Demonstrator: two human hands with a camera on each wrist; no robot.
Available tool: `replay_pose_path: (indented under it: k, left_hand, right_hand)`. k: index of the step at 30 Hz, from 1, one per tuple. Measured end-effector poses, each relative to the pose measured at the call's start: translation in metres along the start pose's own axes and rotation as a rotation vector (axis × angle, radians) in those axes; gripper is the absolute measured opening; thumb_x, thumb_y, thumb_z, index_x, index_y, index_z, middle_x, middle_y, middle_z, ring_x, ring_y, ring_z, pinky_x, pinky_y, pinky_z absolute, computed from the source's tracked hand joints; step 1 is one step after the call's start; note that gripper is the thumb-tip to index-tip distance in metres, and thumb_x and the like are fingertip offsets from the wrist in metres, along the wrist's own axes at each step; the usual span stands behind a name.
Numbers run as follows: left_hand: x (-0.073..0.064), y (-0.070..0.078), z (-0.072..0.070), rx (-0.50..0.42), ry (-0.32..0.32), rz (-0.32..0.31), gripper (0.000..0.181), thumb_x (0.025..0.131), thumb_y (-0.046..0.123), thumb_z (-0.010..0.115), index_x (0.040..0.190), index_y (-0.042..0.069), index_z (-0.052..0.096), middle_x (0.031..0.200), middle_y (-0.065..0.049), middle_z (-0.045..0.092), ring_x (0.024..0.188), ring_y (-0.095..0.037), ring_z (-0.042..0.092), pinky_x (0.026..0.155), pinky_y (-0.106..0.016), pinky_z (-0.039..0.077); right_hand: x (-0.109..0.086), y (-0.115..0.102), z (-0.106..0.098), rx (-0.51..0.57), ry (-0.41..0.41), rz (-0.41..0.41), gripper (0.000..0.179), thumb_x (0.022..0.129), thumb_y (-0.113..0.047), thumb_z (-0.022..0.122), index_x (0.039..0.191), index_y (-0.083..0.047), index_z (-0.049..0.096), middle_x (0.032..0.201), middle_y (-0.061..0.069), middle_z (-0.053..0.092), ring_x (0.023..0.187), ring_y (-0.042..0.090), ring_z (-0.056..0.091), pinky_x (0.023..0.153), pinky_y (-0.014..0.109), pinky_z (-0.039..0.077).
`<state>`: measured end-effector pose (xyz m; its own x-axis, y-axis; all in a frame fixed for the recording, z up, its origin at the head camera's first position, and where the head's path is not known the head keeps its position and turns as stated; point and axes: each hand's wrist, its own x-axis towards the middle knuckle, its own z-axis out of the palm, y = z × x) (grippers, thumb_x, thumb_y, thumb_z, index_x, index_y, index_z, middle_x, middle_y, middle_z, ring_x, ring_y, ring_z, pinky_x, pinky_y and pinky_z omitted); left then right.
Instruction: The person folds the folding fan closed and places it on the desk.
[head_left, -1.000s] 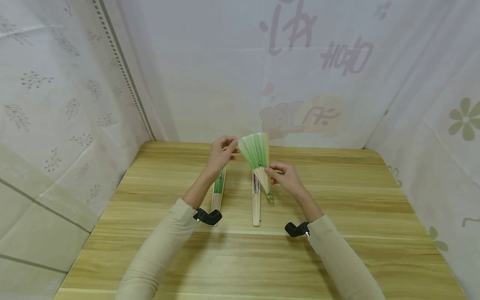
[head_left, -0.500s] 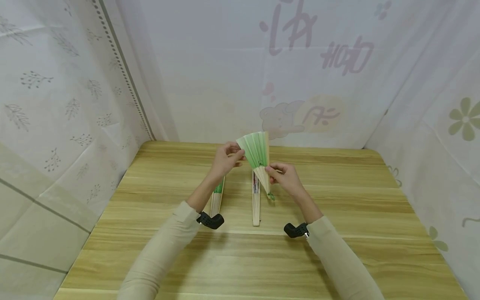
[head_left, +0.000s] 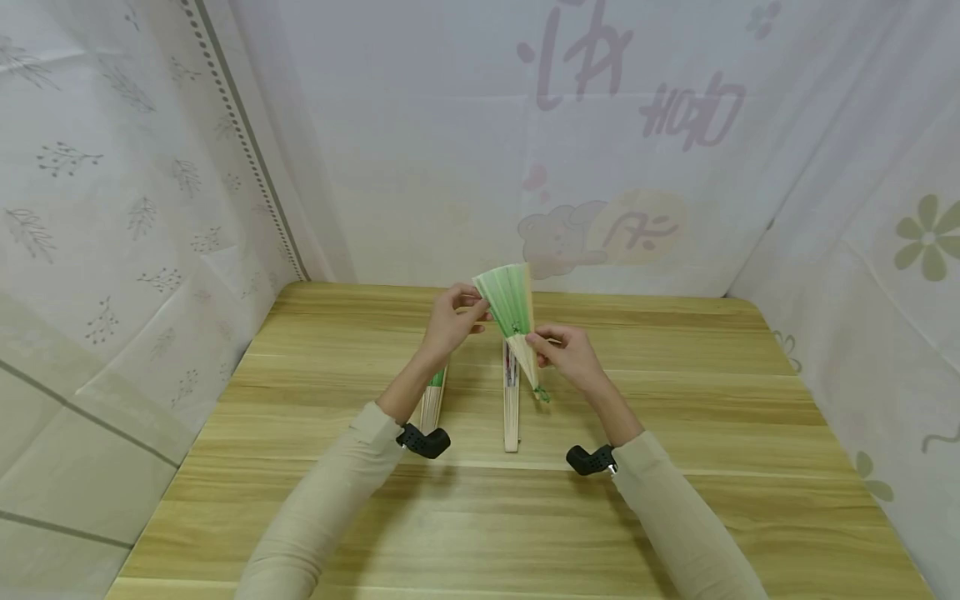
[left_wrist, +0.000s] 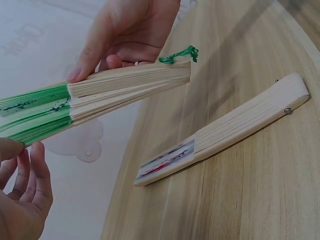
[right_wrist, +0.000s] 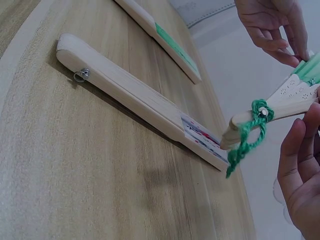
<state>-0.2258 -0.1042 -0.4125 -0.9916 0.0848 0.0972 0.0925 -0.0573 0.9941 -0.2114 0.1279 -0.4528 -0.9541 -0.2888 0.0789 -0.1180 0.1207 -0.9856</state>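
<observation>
A partly spread green folding fan (head_left: 507, 302) is held up above the table between both hands. My left hand (head_left: 450, 323) pinches its left outer edge on the green leaf between thumb and fingers. On the other side, my right hand (head_left: 572, 357) grips the pale ribs just below the leaf. From the pivot end hangs a knotted green cord (right_wrist: 255, 127). Below it on the table lies a folded fan with a floral picture (head_left: 512, 417), its upper end hidden behind the held fan. To the left, another folded green fan (head_left: 432, 408) is partly covered by my left arm.
The wooden table (head_left: 480, 533) meets a printed white curtain (head_left: 420, 150) along its back edge, with more cloth on the left and right sides. A black wrist mount (head_left: 424, 442) sits on the left wrist, and a matching one (head_left: 589, 460) on the right.
My left hand has shifted slightly right and taken a fuller pinch on the fan's left edge. The fan's spread looks nearly the same, and the right hand has barely moved.
</observation>
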Motion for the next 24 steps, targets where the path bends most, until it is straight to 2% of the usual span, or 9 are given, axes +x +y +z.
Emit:
replay_pose_path:
  k: [3, 6, 11, 14, 18, 21, 24]
  left_hand:
    - [0.0, -0.001, 0.001, 0.002, 0.005, 0.002, 0.017, 0.101, 0.004, 0.064, 0.114, -0.007, 0.06, 0.104, -0.018, 0.063, 0.088, -0.031, 0.07, 0.072, -0.031, 0.059]
    - [0.0, -0.002, 0.002, 0.006, 0.002, 0.002, 0.017, 0.102, 0.005, 0.063, 0.115, -0.006, 0.062, 0.103, -0.019, 0.065, 0.092, -0.035, 0.069, 0.075, -0.037, 0.06]
    - [-0.002, -0.005, 0.002, 0.01, -0.04, -0.01, 0.02, 0.104, 0.01, 0.06, 0.118, -0.004, 0.064, 0.103, -0.018, 0.066, 0.098, -0.043, 0.066, 0.076, -0.04, 0.06]
    - [-0.003, -0.007, 0.002, -0.006, -0.066, -0.02, 0.022, 0.105, 0.011, 0.059, 0.119, -0.005, 0.064, 0.106, -0.023, 0.065, 0.102, -0.047, 0.064, 0.075, -0.037, 0.06]
    - [-0.004, -0.008, 0.004, -0.003, -0.078, -0.018, 0.019, 0.103, 0.008, 0.062, 0.116, -0.005, 0.063, 0.108, -0.026, 0.063, 0.095, -0.038, 0.068, 0.078, -0.045, 0.059]
    - [-0.004, -0.009, 0.006, 0.017, -0.074, -0.016, 0.017, 0.101, 0.006, 0.065, 0.114, -0.004, 0.062, 0.106, -0.021, 0.064, 0.086, -0.024, 0.07, 0.081, -0.051, 0.058]
    - [-0.004, -0.009, 0.007, 0.03, -0.066, -0.017, 0.017, 0.1, 0.004, 0.066, 0.113, -0.005, 0.062, 0.103, -0.017, 0.064, 0.083, -0.019, 0.07, 0.081, -0.051, 0.058]
  right_hand:
    - [0.0, -0.002, 0.001, 0.003, -0.024, -0.001, 0.026, 0.102, -0.013, 0.064, 0.116, 0.009, 0.069, 0.099, 0.029, 0.062, 0.072, 0.022, 0.059, 0.071, 0.033, 0.057]
    - [0.0, -0.005, 0.003, 0.009, -0.036, -0.008, 0.024, 0.103, -0.008, 0.062, 0.114, 0.012, 0.068, 0.095, 0.028, 0.061, 0.071, 0.023, 0.058, 0.07, 0.033, 0.057]
    - [-0.009, -0.023, 0.007, 0.019, -0.03, -0.037, 0.021, 0.103, -0.004, 0.061, 0.108, 0.015, 0.068, 0.088, 0.023, 0.06, 0.069, 0.024, 0.057, 0.068, 0.033, 0.057]
    - [-0.012, -0.027, 0.01, 0.035, -0.022, -0.045, 0.02, 0.102, -0.004, 0.062, 0.104, 0.015, 0.067, 0.089, 0.024, 0.06, 0.069, 0.022, 0.057, 0.068, 0.032, 0.057]
    - [-0.012, -0.025, 0.012, 0.052, -0.001, -0.024, 0.022, 0.102, -0.005, 0.063, 0.104, 0.016, 0.066, 0.09, 0.026, 0.06, 0.069, 0.019, 0.058, 0.068, 0.031, 0.057]
    - [-0.01, -0.017, 0.013, 0.055, 0.02, -0.005, 0.022, 0.102, -0.006, 0.063, 0.104, 0.015, 0.068, 0.09, 0.023, 0.06, 0.071, 0.019, 0.058, 0.067, 0.031, 0.057]
    - [-0.005, -0.004, 0.013, 0.055, 0.027, -0.002, 0.021, 0.102, -0.007, 0.064, 0.104, 0.014, 0.068, 0.091, 0.019, 0.061, 0.072, 0.021, 0.059, 0.067, 0.033, 0.057]
